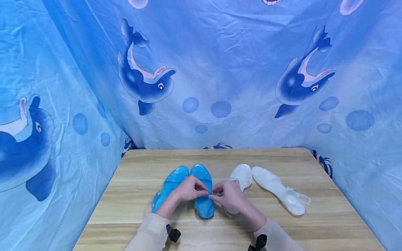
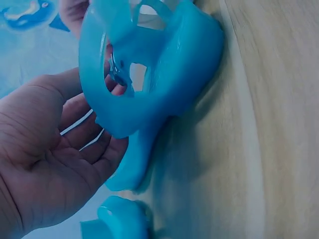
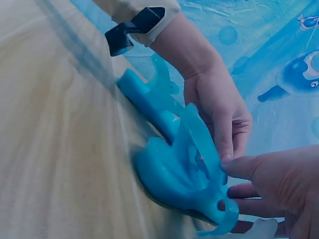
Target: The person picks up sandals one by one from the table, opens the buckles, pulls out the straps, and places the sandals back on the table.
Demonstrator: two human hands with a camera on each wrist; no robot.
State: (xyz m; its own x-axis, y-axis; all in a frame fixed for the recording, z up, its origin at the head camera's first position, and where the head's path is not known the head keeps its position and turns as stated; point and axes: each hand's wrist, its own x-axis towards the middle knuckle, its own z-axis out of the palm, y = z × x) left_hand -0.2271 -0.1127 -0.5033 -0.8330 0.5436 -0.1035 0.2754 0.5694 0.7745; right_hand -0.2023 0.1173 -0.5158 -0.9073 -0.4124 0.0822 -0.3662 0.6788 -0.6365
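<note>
A pair of blue jelly sandals lies on the wooden table. My left hand (image 1: 188, 189) and right hand (image 1: 230, 194) meet over the right-hand blue sandal (image 1: 205, 210), fingertips close together. Thumb and fingers of both hands pinch its strap near a small shiny buckle (image 2: 117, 70). The strap arches above the heel in the left wrist view, and my left fingers reach behind it. From the right wrist view, both thumbs come together at the strap (image 3: 202, 137). The other blue sandal (image 1: 179, 173) lies just left, partly covered by my left hand.
To the right lie two white jelly sandals: the nearer one (image 1: 245, 173) is partly behind my right hand, the other (image 1: 272, 183) slants outward with its strap loose at the side. A blue dolphin-print cloth (image 1: 201, 69) hangs behind the wooden table (image 1: 141, 158).
</note>
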